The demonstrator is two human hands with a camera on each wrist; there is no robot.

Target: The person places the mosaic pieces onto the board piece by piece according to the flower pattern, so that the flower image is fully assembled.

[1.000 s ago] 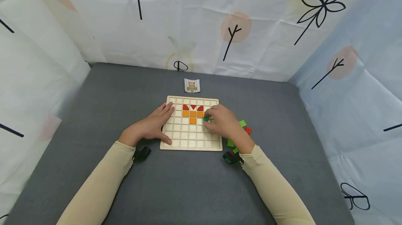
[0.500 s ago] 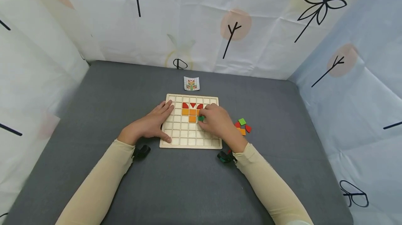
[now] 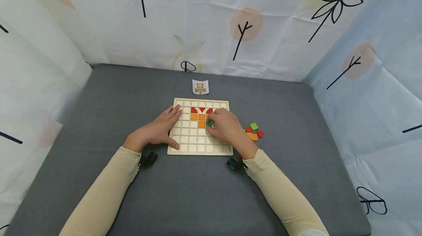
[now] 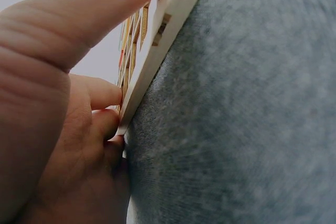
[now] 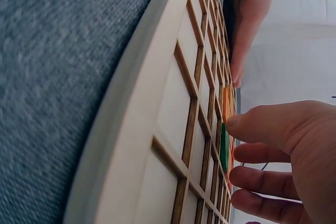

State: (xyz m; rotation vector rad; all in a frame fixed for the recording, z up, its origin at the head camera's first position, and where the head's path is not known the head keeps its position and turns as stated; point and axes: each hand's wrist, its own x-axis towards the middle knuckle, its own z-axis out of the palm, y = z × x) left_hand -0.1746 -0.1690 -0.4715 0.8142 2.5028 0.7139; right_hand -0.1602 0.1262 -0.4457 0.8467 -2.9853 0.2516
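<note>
A pale wooden grid board lies on the grey cloth in the head view. My left hand rests along its left edge, fingers spread, thumb near the front corner. With thumb and fingers, my right hand pinches a green tile at a cell right of the lowest orange tile. Red tiles form the row above the orange ones; some are partly covered by the right fingers. In the right wrist view the thumb touches the green tile, which stands slightly proud of the grid.
A small printed pattern card lies beyond the board. Loose tiles, among them a green one, a red one and an orange one, lie to the right, partly behind the right forearm. Printed fabric surrounds the table.
My right hand has moved left with the green tile, from beside the orange row to the cell next to the lowest orange tile. The left hand has stayed on the board.
</note>
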